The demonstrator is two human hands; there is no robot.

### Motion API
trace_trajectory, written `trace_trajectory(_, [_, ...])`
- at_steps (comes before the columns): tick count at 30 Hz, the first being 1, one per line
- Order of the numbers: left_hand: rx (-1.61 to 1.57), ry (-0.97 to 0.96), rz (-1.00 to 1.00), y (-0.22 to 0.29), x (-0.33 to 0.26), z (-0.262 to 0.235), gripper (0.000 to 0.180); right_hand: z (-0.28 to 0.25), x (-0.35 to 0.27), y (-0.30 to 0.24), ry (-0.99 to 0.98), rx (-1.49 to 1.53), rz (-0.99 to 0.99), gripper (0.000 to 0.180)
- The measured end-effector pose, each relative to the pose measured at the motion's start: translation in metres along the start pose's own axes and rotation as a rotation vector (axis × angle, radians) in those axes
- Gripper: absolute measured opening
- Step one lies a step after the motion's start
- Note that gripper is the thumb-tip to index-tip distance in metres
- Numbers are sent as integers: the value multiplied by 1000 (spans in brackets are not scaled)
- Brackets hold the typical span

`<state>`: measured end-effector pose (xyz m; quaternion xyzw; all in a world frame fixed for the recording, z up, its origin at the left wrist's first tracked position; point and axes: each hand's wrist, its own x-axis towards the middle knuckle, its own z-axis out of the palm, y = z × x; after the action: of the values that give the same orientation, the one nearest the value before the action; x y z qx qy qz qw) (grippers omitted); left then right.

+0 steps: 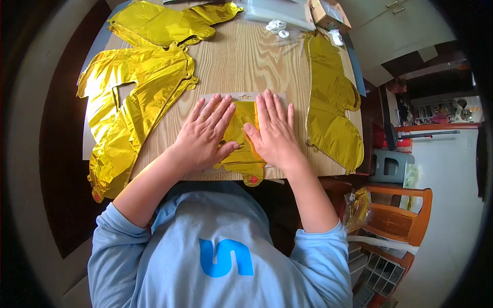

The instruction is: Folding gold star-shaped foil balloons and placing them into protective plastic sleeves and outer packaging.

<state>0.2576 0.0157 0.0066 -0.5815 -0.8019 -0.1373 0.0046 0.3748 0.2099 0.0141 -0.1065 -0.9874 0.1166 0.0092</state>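
A gold foil balloon [239, 123], folded flat, lies at the near edge of the table on a pale backing card [221, 96] with a hang hole at its top. My left hand [208, 126] rests flat on the left side of the foil, fingers stretched out, a ring on one finger. Palm down, my right hand [275, 128] presses along the right side of it, fingers extended. A foil tab with a red spot [252, 179] hangs over the table edge below. Both hands cover parts of the foil and card.
More flat gold foil balloons lie at the left [138, 97], far left [159, 23] and right [334, 102] of the wooden table [246, 56]. At the back are clear plastic bags [280, 13], white ribbon rolls [276, 26] and a cardboard box [329, 15]. A wooden chair [395, 215] stands at right.
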Motion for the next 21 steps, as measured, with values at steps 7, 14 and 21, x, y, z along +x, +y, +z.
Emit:
trace_trajectory(7, [0, -50, -2, -6, -6, -6, 85, 7, -2, 1, 13, -7, -5, 79])
trace_trajectory(14, [4, -81, 20, -12, -10, -11, 87, 7, -2, 1, 47, -25, -19, 80])
trace_trajectory(21, [-68, -11, -130, -14, -12, -27, 84, 8, -3, 1, 68, -37, -8, 79])
